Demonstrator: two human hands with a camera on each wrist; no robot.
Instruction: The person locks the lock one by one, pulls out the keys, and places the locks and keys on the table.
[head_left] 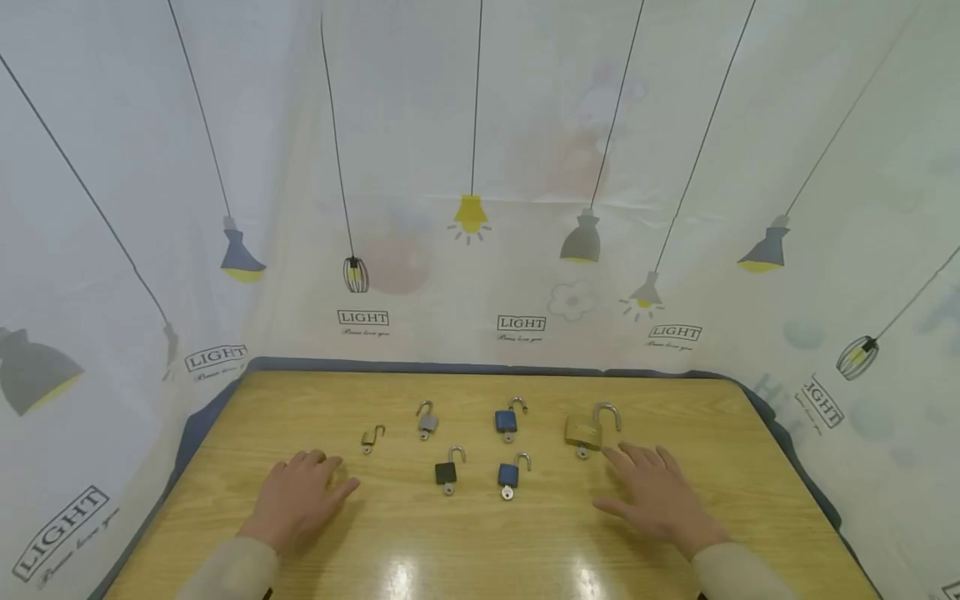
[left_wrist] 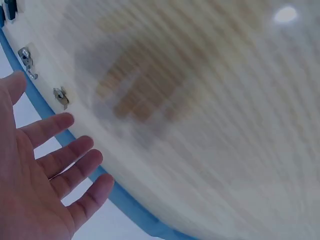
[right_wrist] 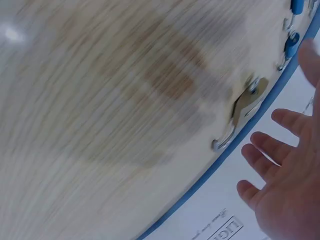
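Observation:
My left hand (head_left: pixel 296 498) is held over the table's left side with fingers spread, holding nothing. Nearest to it lies a small brass padlock (head_left: pixel 368 438), seen beyond the fingertips in the left wrist view. A grey padlock (head_left: pixel 428 423), a black padlock (head_left: pixel 446 473) and two blue padlocks, one farther back (head_left: pixel 506 421) and one nearer (head_left: pixel 508 476), lie in the middle. On the right, a large brass padlock (head_left: pixel 582 432) lies just beyond the fingertips of my empty, spread right hand (head_left: pixel 658 498). Every shackle stands open, and a key sticks out of each lock.
The wood-grain table (head_left: pixel 420 550) has a dark blue edge (head_left: pixel 450 367) along the back and sides. Behind it hangs a pale cloth (head_left: pixel 450 108) printed with lamps and the word LIGHT. Light glares off the tabletop near the front.

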